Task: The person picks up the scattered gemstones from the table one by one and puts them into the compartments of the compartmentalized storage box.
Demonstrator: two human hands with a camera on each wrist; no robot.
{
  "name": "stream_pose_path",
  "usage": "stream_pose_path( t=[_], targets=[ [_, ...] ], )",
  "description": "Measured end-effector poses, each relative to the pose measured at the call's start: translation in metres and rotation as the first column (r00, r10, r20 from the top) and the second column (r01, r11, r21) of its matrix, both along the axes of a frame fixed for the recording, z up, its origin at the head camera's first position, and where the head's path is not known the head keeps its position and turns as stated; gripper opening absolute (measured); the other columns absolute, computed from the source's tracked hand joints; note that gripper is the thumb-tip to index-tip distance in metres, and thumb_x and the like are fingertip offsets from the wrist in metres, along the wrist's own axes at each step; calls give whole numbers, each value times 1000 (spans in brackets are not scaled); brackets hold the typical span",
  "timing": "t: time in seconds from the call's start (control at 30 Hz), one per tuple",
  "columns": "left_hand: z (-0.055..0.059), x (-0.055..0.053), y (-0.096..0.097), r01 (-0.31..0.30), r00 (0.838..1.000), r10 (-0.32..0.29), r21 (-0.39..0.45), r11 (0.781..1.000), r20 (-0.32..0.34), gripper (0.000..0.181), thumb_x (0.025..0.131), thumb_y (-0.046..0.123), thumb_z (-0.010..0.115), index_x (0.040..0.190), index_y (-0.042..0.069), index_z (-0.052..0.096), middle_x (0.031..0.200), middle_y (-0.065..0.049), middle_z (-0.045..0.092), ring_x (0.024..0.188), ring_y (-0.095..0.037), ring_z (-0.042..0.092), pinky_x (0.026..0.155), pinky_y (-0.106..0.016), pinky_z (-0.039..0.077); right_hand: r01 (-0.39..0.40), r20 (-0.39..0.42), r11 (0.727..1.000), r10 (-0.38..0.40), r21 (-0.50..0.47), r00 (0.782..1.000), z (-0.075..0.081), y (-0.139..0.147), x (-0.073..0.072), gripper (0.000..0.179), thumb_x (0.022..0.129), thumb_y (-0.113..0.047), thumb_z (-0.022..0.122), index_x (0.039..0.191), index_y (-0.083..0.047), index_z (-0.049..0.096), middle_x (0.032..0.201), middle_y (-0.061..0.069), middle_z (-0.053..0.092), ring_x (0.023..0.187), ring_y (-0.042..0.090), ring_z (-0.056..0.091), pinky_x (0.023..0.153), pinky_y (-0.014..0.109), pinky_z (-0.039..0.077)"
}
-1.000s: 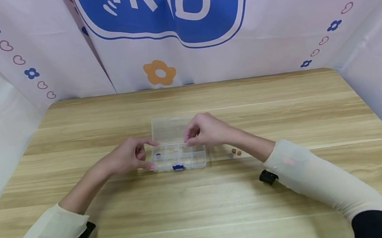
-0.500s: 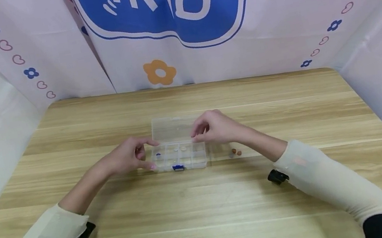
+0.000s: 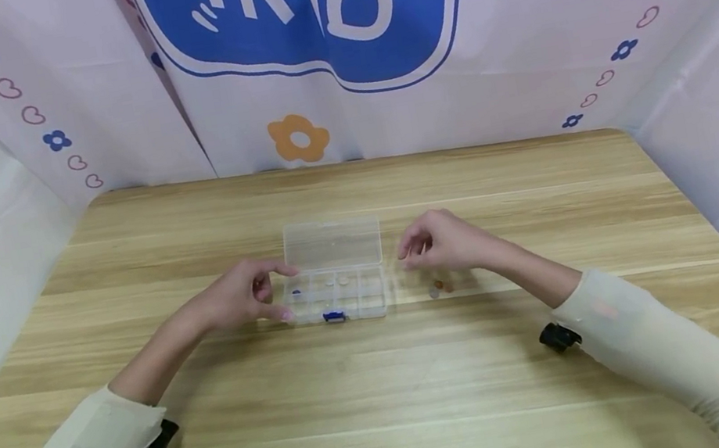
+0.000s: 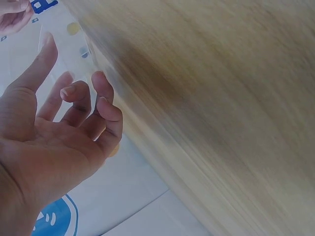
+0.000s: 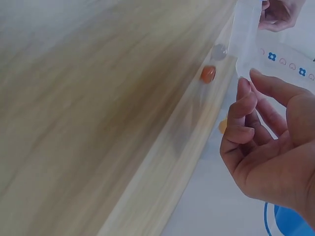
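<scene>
Printed cloth [image 3: 122, 129] backs your wood-grain tabletop [image 3: 360, 398]. The opened clear box [image 3: 363, 313] there holds a blue bead [image 3: 296, 292] at back left. Your left hand [image 3: 243, 295] touches it, thumb and forefinger spread; your right hand [image 3: 448, 241], loosely curled and holding nothing, hovers near orange beads [image 3: 449, 287].

Plastic, wood, cloth
Glossy plastic is seen in the box [image 3: 336, 268], smooth wood in the tabletop [image 3: 374, 396], creased cloth in the backdrop [image 3: 427, 117].

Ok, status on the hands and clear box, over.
Left hand touching clear box, left end. Right hand near loose beads, seemingly holding nothing. Lid open, small pieces inside box. Nothing visibly in the way.
</scene>
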State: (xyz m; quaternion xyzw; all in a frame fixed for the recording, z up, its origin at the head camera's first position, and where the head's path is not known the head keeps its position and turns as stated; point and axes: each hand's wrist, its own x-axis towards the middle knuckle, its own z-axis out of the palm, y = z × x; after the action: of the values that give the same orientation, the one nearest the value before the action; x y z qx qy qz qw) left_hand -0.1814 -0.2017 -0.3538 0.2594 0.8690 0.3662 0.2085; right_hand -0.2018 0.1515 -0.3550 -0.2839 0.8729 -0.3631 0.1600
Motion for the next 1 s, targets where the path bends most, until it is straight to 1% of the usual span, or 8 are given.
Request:
stream_pose_path(
  t=[0.13,0.3,0.43,0.5,0.57,0.77,1.0],
  targets=[
    [-1,0,-1,-2,1000,2,7,1000,7,64,82,7,87,136,-12,58,63,3,37,60,-11,36,60,-26,37,-9,11,1000,9,27,1000,-3,9,0,4,92,-2,75,95,-1,77,84,2,73,78,15,65,77,33,56],
    [0,0,-1,-6,1000,6,-2,1000,4,63,83,6,87,137,-11,59,64,2,37,60,-11,35,60,-26,36,-11,42,999,9,49,999,-5,20,1,4,90,1,77,94,1,77,84,3,73,78,14,65,76,31,56],
    [0,0,0,-3,1000,3,-7,1000,-2,63,83,7,87,137,-11,59,64,2,37,61,-11,36,60,-26,37,-8,120,998,1,59,993,-7,26,3,4,89,2,78,92,1,75,81,5,74,74,16,69,68,27,55],
    [1,0,1,-3,1000,3,-9,1000,-5,63,82,7,87,136,-11,59,63,2,37,60,-11,36,60,-26,37,-5,163,998,-7,69,987,-7,27,5,4,90,1,78,92,0,75,79,4,73,72,17,69,64,25,53],
    [1,0,0,-4,1000,4,-9,1000,-9,63,82,6,87,136,-12,59,63,3,37,60,-11,36,60,-26,37,-8,185,997,-7,79,983,-7,28,5,4,90,0,78,92,0,74,77,4,72,70,17,68,60,24,50],
    [1,-1,0,0,1000,0,-9,1000,-18,61,82,4,87,134,-12,60,62,3,38,59,-10,36,61,-26,38,-35,184,996,19,82,983,-8,28,5,5,91,1,77,87,-1,74,75,5,71,68,15,63,58,22,45],
    [-1,-1,-1,8,1000,-8,3,1000,-14,62,82,5,87,135,-12,59,62,3,37,58,-9,35,62,-26,40,2,213,995,-23,98,977,-7,27,7,13,89,4,77,84,-7,73,76,5,72,71,18,67,62,25,50]
  ],
)
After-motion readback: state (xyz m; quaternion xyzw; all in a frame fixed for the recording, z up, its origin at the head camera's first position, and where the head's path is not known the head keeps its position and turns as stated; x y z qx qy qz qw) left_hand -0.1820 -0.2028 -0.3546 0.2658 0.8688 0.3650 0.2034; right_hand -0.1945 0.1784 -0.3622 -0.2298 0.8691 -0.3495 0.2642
